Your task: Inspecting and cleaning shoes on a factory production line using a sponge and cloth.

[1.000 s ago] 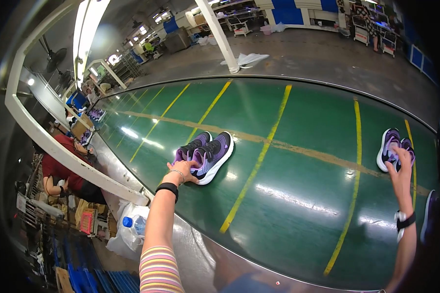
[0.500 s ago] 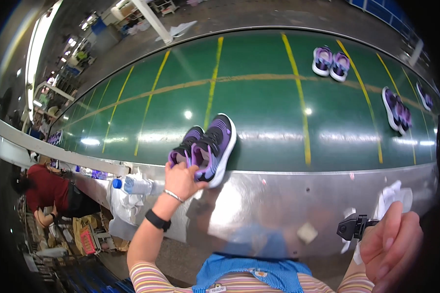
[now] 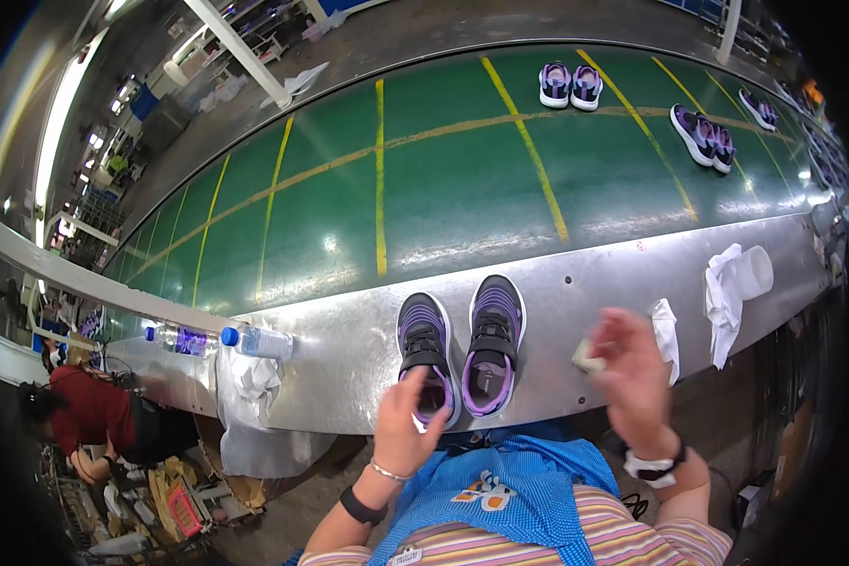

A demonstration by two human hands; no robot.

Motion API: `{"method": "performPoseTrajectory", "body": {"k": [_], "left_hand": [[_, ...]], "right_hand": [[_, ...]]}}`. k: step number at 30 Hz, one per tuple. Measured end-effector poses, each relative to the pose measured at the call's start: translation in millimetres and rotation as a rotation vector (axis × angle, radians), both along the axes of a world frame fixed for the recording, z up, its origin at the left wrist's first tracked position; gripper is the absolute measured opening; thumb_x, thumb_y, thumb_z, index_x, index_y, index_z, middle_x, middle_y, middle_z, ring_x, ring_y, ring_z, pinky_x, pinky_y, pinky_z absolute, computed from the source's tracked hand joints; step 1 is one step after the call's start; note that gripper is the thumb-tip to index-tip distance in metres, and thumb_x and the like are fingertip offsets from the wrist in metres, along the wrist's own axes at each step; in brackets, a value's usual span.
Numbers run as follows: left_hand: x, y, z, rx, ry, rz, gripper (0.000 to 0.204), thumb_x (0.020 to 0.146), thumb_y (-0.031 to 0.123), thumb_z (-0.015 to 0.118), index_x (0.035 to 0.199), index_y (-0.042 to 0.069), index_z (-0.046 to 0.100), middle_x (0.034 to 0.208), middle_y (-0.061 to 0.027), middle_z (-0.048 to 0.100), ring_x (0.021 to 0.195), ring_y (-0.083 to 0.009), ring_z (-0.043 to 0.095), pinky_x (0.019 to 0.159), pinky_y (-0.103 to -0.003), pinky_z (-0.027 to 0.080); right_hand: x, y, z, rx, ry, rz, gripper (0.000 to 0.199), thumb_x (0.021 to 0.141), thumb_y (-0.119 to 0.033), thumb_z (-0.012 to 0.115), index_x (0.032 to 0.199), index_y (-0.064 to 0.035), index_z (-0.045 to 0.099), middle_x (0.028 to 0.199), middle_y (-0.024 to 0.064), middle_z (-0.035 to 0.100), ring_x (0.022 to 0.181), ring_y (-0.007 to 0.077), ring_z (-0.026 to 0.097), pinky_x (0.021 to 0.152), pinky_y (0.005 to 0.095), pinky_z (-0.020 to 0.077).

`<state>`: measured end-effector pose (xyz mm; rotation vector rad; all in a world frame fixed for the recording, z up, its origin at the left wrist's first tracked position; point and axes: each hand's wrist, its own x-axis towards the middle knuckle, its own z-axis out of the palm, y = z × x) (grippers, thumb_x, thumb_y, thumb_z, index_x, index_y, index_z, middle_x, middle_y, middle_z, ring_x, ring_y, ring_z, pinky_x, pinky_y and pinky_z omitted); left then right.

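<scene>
Two purple-and-black sneakers with white soles stand side by side on the metal ledge in front of me, toes pointing away. My left hand [image 3: 406,429] is at the heel of the left sneaker [image 3: 424,335], thumb and fingers apart; whether a fingertip touches the collar I cannot tell. The right sneaker [image 3: 492,330] stands beside it, untouched. My right hand [image 3: 634,382] is over the ledge to the right, somewhat blurred, its fingers apart. It is closest to a small beige block [image 3: 587,358], which it partly covers.
Beyond the ledge runs a green conveyor belt [image 3: 330,222] with yellow lines, carrying more sneaker pairs [image 3: 571,87] at far right. White paper [image 3: 724,302] and a translucent cup [image 3: 754,273] lie right. Plastic bottles [image 3: 259,341] lie left. A person in red [image 3: 92,415] bends at far left.
The sneaker pair has come off the belt onto the ledge, and my left hand has loosened from it. My right hand has moved left toward the beige block. The view has shifted.
</scene>
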<state>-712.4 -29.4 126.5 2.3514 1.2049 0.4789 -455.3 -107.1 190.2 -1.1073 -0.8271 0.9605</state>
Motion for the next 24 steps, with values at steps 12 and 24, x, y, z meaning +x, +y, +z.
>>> {"method": "performPoseTrajectory", "body": {"k": [12, 24], "left_hand": [[-48, 25, -71, -1.395, -0.962, 0.328, 0.042, 0.071, -0.003, 0.048, 0.113, -0.002, 0.044, 0.103, -0.0106, 0.055, 0.091, -0.0185, 0.056, 0.08, -0.029, 0.045], [-48, 5, -85, -1.565, -0.969, 0.298, 0.053, 0.07, -0.014, 0.041, 0.122, -0.002, 0.038, 0.117, -0.0147, 0.049, 0.106, -0.0257, 0.051, 0.091, -0.036, 0.041]], "right_hand": [[-51, 14, -135, -0.419, 0.297, 0.176, 0.034, 0.075, 0.003, 0.044, 0.107, -0.0015, 0.05, 0.093, 0.0057, 0.056, 0.082, 0.0136, 0.054, 0.075, 0.0255, 0.0432], [-72, -4, -133, -0.564, 0.712, 0.228, 0.03, 0.086, 0.0, 0.04, 0.115, 0.0002, 0.047, 0.109, 0.0125, 0.055, 0.092, 0.02, 0.057, 0.082, 0.0303, 0.0462]]}}
